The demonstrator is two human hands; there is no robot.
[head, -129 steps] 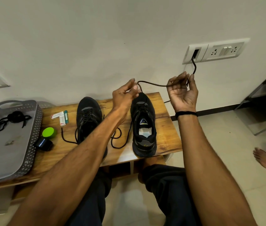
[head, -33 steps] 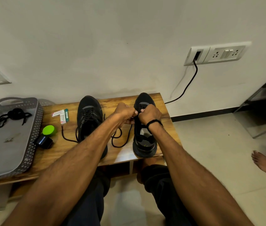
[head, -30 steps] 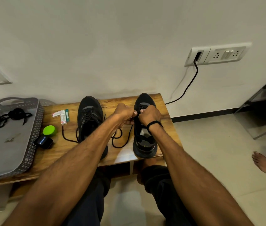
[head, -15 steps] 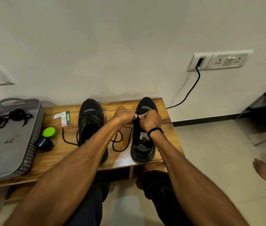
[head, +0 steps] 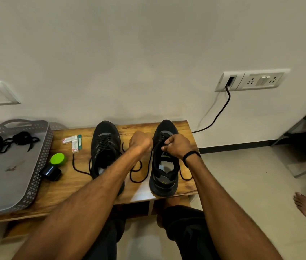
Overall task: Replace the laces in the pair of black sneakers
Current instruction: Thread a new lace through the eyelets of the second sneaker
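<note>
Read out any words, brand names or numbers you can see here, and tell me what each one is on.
No text here can be read.
small boxes: red and green print, too blurred to read.
right sneaker: yellowish marks at tongue and heel, too small to read.

The right hand (head: 176, 147) has come down from its raised pull to the right sneaker (head: 164, 177), pinching the lace (head: 184, 177) there. The left hand (head: 141, 141) has drawn apart from it, leftward. A lace loop now lies right of the shoe.

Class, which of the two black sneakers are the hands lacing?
The sneaker nearer the wall socket: the right hand pinches its lace; no hand is at the other sneaker.
</note>
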